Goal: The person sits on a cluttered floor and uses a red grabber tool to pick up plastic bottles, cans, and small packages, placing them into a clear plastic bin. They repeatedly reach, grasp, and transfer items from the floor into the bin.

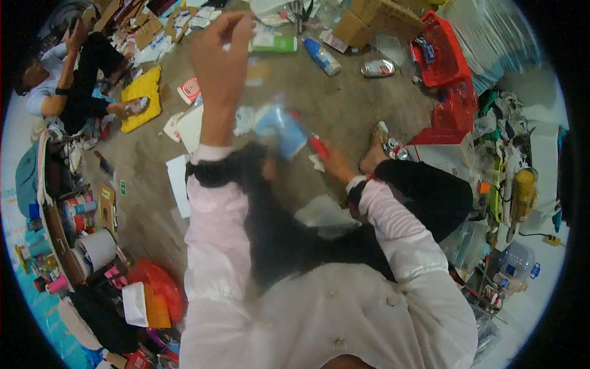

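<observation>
My left hand [219, 60] is raised above the floor, its fingers curled and blurred at the tips. Whether it holds anything cannot be made out. Beyond it lies a green and white packet [274, 44]. My right hand [339, 163] grips a red-handled tool [319, 146], whose thin far end points at a blue plastic wrapper [283, 129]. The wrapper is smeared by motion, and I cannot tell whether the tool touches it. Below it, between my legs, a clear plastic piece [327, 214] lies on the floor.
A blue bottle [322, 57] and a silver drink can [379, 68] lie ahead. Red plastic baskets [445, 62] stand at the right, near crushed cans [396, 150] beside my foot. At the left, another person [60, 78] sits near a yellow mat [145, 99]. Cardboard boxes [378, 20] rest at the back.
</observation>
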The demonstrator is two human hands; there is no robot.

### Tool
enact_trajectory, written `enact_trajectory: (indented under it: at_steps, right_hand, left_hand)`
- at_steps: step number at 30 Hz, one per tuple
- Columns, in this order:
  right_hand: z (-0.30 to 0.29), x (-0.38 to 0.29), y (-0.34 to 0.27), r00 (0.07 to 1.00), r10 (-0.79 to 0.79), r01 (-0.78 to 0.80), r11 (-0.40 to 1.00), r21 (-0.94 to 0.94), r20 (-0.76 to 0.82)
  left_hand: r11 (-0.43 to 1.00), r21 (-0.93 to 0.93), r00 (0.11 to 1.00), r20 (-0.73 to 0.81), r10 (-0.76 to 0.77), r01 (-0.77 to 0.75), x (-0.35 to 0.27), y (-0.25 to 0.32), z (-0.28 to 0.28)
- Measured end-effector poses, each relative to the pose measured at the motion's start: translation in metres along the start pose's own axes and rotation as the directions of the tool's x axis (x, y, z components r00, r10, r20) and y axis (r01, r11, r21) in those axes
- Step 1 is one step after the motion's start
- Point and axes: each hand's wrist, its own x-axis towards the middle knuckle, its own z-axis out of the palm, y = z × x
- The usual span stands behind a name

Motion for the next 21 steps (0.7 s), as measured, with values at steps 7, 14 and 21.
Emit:
enact_trajectory:
  at_steps: [7, 14, 21]
  right_hand:
    - [0.0, -0.007, -0.004, 0.945, 0.306, -0.326, 0.911, 0.254, 0.113]
    - [-0.012, -0.011, -0.006, 0.884, 0.448, -0.461, 0.797, 0.389, 0.131]
    - [0.001, -0.025, 0.009, 0.988, 0.153, -0.152, 0.95, 0.271, 0.018]
  left_hand:
    - [0.991, -0.04, 0.991, 0.011, -0.131, 0.131, -0.005, 0.003, 0.001]
    - [0.998, -0.031, 0.988, 0.147, -0.051, 0.056, -0.004, 0.024, 0.034]
    - [0.995, -0.092, 0.968, 0.252, -0.014, 0.039, -0.006, 0.038, 0.076]
